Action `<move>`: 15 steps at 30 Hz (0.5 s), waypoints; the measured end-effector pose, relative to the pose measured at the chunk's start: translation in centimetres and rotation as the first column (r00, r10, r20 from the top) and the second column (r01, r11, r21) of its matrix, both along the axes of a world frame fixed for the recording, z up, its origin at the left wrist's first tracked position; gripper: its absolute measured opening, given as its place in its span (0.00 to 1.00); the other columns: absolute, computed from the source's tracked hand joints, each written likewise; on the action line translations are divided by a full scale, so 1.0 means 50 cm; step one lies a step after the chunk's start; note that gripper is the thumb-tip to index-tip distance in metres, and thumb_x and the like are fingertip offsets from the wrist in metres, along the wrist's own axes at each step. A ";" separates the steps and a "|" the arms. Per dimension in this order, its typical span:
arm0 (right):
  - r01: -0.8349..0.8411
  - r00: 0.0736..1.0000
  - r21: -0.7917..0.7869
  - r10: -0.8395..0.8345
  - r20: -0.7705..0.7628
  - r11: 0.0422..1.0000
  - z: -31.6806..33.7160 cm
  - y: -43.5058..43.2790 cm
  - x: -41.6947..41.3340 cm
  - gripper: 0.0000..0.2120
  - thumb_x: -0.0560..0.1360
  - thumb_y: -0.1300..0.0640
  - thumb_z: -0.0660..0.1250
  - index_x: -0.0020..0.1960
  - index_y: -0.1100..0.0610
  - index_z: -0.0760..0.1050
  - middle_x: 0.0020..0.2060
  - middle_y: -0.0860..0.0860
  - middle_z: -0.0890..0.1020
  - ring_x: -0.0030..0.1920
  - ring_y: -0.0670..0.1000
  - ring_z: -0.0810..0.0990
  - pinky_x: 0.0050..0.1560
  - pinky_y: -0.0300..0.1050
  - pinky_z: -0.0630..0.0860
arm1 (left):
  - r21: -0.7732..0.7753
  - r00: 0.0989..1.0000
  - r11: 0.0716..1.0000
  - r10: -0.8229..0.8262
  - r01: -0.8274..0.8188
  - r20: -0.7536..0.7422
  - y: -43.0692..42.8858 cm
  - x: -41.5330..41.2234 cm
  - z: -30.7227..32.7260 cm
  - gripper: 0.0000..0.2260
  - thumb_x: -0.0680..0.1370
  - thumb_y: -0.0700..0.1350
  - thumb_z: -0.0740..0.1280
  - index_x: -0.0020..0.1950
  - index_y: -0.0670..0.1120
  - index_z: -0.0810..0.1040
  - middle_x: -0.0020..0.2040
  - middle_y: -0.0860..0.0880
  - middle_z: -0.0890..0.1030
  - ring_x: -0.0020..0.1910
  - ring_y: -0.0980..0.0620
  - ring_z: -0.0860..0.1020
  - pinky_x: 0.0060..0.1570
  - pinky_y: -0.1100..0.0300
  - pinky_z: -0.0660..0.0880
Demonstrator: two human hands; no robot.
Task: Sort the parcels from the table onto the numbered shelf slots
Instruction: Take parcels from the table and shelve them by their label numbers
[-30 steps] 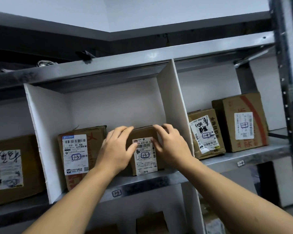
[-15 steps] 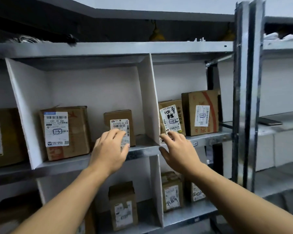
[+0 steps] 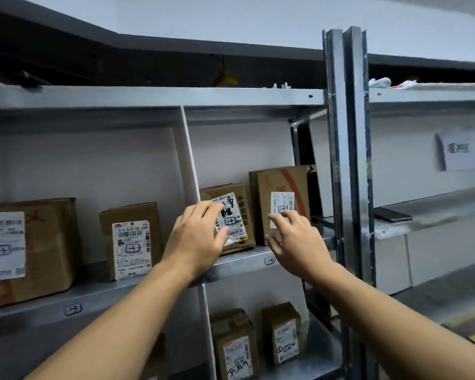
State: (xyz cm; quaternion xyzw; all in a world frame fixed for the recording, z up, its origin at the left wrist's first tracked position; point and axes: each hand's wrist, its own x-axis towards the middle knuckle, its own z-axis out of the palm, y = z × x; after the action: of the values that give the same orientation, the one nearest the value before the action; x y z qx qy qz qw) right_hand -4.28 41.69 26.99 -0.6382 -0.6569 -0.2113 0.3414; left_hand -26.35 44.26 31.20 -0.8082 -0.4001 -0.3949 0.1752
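2 hands were up at the shelf, both empty. The left hand (image 3: 195,239) hung with fingers loose and slightly bent, in front of the handwritten-label box (image 3: 236,215) above the 1-4 tag (image 3: 269,260); contact could not be told. The right hand (image 3: 294,239) had fingers spread wide, before the red-striped box (image 3: 280,182). The small parcel (image 3: 132,242), label marked 1-3, stood upright above the 1-3 tag (image 3: 72,309), near a larger box (image 3: 30,250) and left of the white divider (image 3: 188,165). Judged: that placement looked done, label matching tag. Next move probably called for a turn to the table, not in view, and a reading of the next parcel's mark
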 end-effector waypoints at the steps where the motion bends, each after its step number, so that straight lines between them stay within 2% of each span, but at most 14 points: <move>1: 0.001 1.000 0.008 0.000 -0.003 1.000 0.008 0.017 0.024 0.22 0.80 0.44 0.61 0.72 0.49 0.66 0.68 0.54 0.71 0.66 0.58 0.72 0.60 0.56 0.75 | 0.005 1.000 1.000 -0.013 0.013 -0.001 0.017 0.027 0.010 0.21 0.78 0.52 0.63 0.71 0.51 0.68 0.67 0.53 0.72 0.66 0.52 0.67 0.66 0.53 0.65; 5: -0.012 0.999 0.059 0.014 -0.032 0.998 0.047 0.091 0.120 0.23 0.79 0.44 0.62 0.71 0.49 0.66 0.68 0.53 0.71 0.66 0.56 0.72 0.60 0.55 0.75 | 0.001 1.000 1.000 -0.029 0.029 0.011 0.089 0.132 0.049 0.22 0.79 0.51 0.63 0.72 0.50 0.67 0.68 0.51 0.70 0.68 0.50 0.65 0.68 0.51 0.65; 9: -0.042 0.997 0.098 0.048 -0.066 0.994 0.093 0.164 0.202 0.25 0.79 0.44 0.64 0.73 0.50 0.65 0.70 0.55 0.69 0.66 0.57 0.71 0.61 0.58 0.75 | -0.003 0.999 1.000 -0.029 0.029 0.036 0.154 0.222 0.088 0.22 0.79 0.48 0.64 0.73 0.51 0.66 0.69 0.50 0.68 0.68 0.49 0.64 0.67 0.52 0.64; 15: -0.125 0.973 0.150 0.150 -0.174 0.981 0.130 0.257 0.270 0.26 0.79 0.47 0.66 0.75 0.50 0.64 0.74 0.58 0.63 0.72 0.61 0.66 0.67 0.61 0.71 | 0.039 0.997 0.996 0.082 -0.082 -0.003 0.222 0.300 0.125 0.25 0.79 0.53 0.63 0.75 0.52 0.62 0.71 0.50 0.66 0.69 0.47 0.64 0.68 0.48 0.65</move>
State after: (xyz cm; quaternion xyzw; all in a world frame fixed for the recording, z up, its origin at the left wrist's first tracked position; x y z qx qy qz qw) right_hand 9.20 54.56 33.51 -0.5829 -0.6488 -0.1719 0.4580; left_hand -11.37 55.35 37.46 -0.7886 -0.4249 -0.3930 0.2078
